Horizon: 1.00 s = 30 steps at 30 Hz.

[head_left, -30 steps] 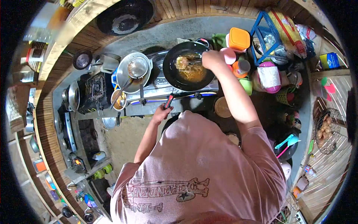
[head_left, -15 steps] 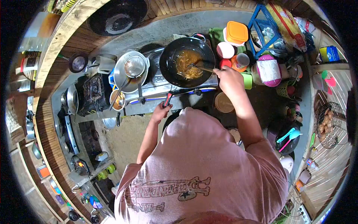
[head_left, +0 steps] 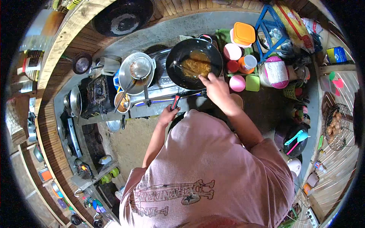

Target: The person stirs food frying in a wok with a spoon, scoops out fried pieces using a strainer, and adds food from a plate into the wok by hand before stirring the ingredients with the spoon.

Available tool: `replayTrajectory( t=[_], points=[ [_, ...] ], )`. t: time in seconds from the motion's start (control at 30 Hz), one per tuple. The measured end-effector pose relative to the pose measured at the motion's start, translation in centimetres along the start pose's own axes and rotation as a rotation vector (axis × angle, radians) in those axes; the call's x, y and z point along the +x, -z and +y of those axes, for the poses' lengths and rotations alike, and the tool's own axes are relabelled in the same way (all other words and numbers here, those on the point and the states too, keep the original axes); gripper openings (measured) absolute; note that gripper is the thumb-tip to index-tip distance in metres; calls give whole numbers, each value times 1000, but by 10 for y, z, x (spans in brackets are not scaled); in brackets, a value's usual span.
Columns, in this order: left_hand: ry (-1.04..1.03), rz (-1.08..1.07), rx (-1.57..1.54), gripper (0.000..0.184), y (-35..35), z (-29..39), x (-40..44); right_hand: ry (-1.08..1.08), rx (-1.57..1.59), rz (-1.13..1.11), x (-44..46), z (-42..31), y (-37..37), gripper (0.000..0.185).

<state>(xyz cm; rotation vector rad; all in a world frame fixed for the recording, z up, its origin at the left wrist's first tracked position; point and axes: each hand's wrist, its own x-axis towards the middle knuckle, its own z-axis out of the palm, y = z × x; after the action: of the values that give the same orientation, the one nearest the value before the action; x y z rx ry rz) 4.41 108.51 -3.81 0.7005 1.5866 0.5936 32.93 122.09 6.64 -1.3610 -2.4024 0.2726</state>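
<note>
My left hand [head_left: 167, 115] is closed around the red and black handle [head_left: 175, 102] of a large black wok [head_left: 175, 57]. The wok sits on a silver gas stove [head_left: 162, 76]. In it is a brown liquid with pale, thin strands of food [head_left: 197, 65]. Over the wok's near right rim, my right hand [head_left: 215, 88] grips a cooking spatula [head_left: 192, 72], whose lower end is down among the strands. Most of its wooden handle is hidden by the hand, and its head is hard to make out.
Left of the wok stands a metal pot [head_left: 125, 78] with a strainer [head_left: 140, 68] across it. A small cup with utensils [head_left: 122, 102] is near the stove's front edge. To the right are an orange-lidded container [head_left: 243, 33], several tubs and a blue rack [head_left: 262, 24].
My right hand has moved left and closer over the wok, drawing the spatula to the left through the food. My left hand stays on the handle. The view has shifted slightly.
</note>
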Motion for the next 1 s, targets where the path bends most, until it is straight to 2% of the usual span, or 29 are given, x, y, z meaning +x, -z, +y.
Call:
replayTrajectory(
  t=[0.17,0.27,0.4,0.5,0.63,0.73,0.87,0.93,1.0],
  points=[
    [3,-25,-24,29,2,3,-3,19,-36,-117,-34,16,-7,51],
    [10,-7,3,30,2,2,-2,10,-53,-86,-41,21,13,47],
    [8,-5,17,31,3,-1,-2,-21,-29,-3,-31,10,1,41],
    [9,-35,38,31,5,3,-3,-38,-25,69,-22,-5,-9,28],
    [-1,-114,-31,29,8,-3,5,-141,66,-86,-21,-24,-5,34],
    [8,-182,-99,25,12,2,1,-181,10,-128,-21,-35,-9,40],
    [-37,-292,-48,30,23,-9,15,-215,30,-128,-18,-62,-5,44],
    [-108,-363,-22,30,30,-18,25,-195,56,-157,-19,-76,-10,47],
    [-176,-421,-126,29,33,-30,32,-203,86,-184,-28,-86,-14,44]
  ],
)
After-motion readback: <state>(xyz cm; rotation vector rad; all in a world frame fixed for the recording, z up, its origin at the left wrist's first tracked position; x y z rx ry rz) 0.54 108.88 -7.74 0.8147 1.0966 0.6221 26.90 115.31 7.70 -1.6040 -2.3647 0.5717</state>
